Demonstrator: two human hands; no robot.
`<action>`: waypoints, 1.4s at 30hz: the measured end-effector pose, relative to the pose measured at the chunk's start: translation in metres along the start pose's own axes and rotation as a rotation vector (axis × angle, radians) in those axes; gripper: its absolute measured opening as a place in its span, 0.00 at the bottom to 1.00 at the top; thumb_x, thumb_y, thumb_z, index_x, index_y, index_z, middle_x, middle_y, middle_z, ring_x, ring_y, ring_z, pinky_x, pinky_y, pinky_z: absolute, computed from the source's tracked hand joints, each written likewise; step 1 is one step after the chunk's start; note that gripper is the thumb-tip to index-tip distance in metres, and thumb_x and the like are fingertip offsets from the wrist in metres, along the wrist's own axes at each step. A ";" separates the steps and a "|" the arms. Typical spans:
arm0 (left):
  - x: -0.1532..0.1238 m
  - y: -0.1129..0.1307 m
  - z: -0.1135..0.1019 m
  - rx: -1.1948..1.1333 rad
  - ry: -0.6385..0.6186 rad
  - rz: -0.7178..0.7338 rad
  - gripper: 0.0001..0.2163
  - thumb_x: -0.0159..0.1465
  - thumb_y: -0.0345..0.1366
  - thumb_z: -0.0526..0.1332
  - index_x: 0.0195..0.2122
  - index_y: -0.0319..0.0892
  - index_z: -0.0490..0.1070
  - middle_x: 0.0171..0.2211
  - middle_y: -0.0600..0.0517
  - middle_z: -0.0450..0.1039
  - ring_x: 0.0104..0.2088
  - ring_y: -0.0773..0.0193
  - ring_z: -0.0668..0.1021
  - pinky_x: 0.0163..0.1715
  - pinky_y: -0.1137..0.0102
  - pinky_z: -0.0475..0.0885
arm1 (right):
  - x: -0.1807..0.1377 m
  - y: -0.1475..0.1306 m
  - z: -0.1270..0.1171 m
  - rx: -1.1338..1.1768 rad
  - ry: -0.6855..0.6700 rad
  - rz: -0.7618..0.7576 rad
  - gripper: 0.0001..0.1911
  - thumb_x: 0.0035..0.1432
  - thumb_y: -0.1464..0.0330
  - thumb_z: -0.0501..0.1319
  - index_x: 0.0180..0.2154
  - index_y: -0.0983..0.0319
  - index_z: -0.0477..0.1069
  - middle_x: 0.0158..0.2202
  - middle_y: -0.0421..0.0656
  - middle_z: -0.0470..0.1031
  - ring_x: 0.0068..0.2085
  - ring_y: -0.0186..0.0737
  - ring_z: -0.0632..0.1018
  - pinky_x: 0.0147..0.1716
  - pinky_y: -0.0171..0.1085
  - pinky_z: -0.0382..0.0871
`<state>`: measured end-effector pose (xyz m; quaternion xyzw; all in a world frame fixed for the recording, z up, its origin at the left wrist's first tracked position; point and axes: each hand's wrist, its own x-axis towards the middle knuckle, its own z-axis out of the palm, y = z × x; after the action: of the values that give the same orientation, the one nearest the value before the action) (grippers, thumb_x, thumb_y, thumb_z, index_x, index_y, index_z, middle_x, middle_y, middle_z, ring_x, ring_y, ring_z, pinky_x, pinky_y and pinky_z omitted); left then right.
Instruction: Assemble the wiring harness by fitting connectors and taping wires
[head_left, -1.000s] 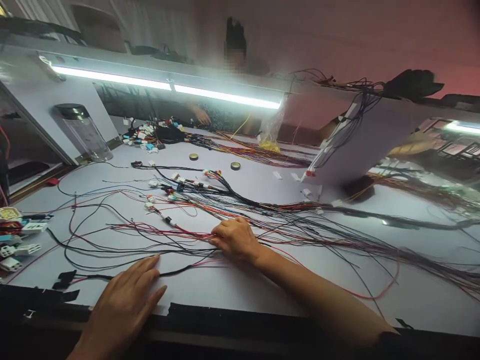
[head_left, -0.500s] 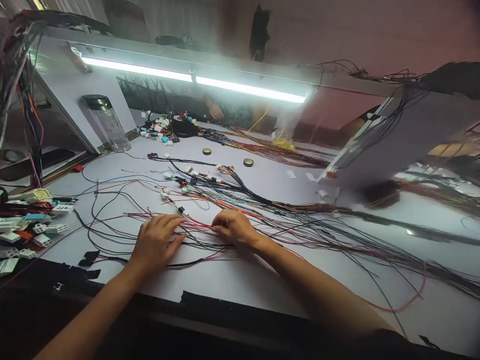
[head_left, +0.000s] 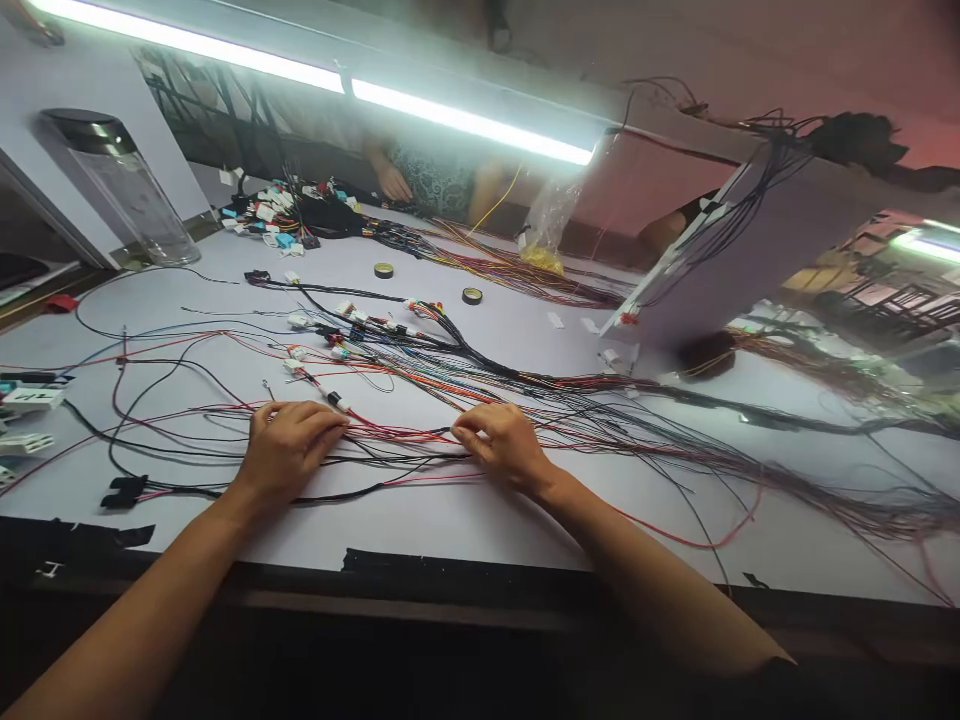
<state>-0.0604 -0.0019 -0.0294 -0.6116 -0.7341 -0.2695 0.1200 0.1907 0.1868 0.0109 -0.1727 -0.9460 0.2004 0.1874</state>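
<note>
The right hand's (head_left: 501, 445) thumb and forefinger pinch the wires (head_left: 397, 434); the left hand's (head_left: 289, 440) fingers curl over them, their grip hidden. Both hands are palm down, well apart, forearms angled inward. The wires stretch across the white table (head_left: 442, 520). Beyond sit two tape rolls (head_left: 472, 296) and one bottle (head_left: 139, 200).

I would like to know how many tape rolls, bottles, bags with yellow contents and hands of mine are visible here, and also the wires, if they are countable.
Tape rolls: 2
Bottle: 1
Bag: 1
Your hands, left hand and right hand: 2
Total: 6
Wires: too tangled to count, left out.
</note>
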 end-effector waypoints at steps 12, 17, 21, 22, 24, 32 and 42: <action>0.020 -0.002 -0.005 -0.062 -0.070 -0.073 0.12 0.67 0.43 0.51 0.37 0.43 0.70 0.35 0.50 0.78 0.33 0.57 0.78 0.42 0.61 0.65 | 0.003 0.003 0.010 0.000 -0.057 0.040 0.05 0.62 0.67 0.61 0.34 0.60 0.74 0.35 0.38 0.80 0.35 0.33 0.76 0.37 0.36 0.55; 0.034 0.000 -0.008 -0.058 -0.140 -0.153 0.14 0.66 0.46 0.49 0.36 0.44 0.70 0.33 0.49 0.77 0.33 0.55 0.76 0.39 0.62 0.67 | 0.001 0.001 0.003 0.043 0.030 0.001 0.09 0.65 0.67 0.57 0.35 0.59 0.74 0.33 0.38 0.80 0.34 0.34 0.77 0.36 0.36 0.57; 0.042 -0.002 -0.006 -0.062 -0.146 -0.171 0.16 0.66 0.47 0.48 0.37 0.44 0.70 0.33 0.49 0.77 0.33 0.54 0.76 0.38 0.63 0.66 | -0.011 -0.009 -0.006 0.030 0.282 -0.053 0.10 0.67 0.67 0.54 0.38 0.61 0.74 0.36 0.42 0.81 0.39 0.36 0.77 0.43 0.38 0.59; 0.044 -0.003 -0.005 -0.062 -0.147 -0.179 0.16 0.66 0.47 0.48 0.38 0.44 0.70 0.33 0.49 0.77 0.32 0.55 0.76 0.37 0.63 0.66 | -0.015 -0.011 -0.006 0.016 0.272 -0.089 0.10 0.67 0.67 0.54 0.38 0.61 0.73 0.36 0.42 0.81 0.38 0.36 0.77 0.44 0.38 0.59; 0.047 -0.003 -0.004 -0.061 -0.159 -0.196 0.16 0.66 0.47 0.48 0.38 0.44 0.71 0.30 0.49 0.76 0.30 0.56 0.75 0.34 0.64 0.65 | -0.021 -0.014 -0.002 -0.048 0.188 -0.160 0.11 0.67 0.67 0.53 0.37 0.60 0.73 0.38 0.42 0.81 0.38 0.36 0.76 0.43 0.39 0.59; 0.054 -0.005 -0.004 -0.079 -0.173 -0.200 0.15 0.66 0.47 0.49 0.36 0.44 0.71 0.30 0.50 0.75 0.28 0.59 0.74 0.31 0.67 0.65 | -0.002 -0.020 0.029 -0.268 -0.003 -0.042 0.16 0.67 0.64 0.54 0.53 0.62 0.68 0.53 0.48 0.75 0.48 0.45 0.72 0.44 0.43 0.58; 0.071 -0.016 -0.029 -0.245 -0.303 0.109 0.16 0.61 0.46 0.60 0.46 0.43 0.74 0.33 0.51 0.75 0.33 0.61 0.75 0.37 0.67 0.68 | 0.028 -0.017 0.026 -0.178 -0.168 0.067 0.11 0.67 0.64 0.56 0.36 0.59 0.76 0.36 0.41 0.80 0.38 0.39 0.72 0.38 0.39 0.51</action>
<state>-0.0960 0.0395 0.0268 -0.6939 -0.6713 -0.2550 -0.0527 0.1506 0.1755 0.0042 -0.2030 -0.9660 0.1356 0.0847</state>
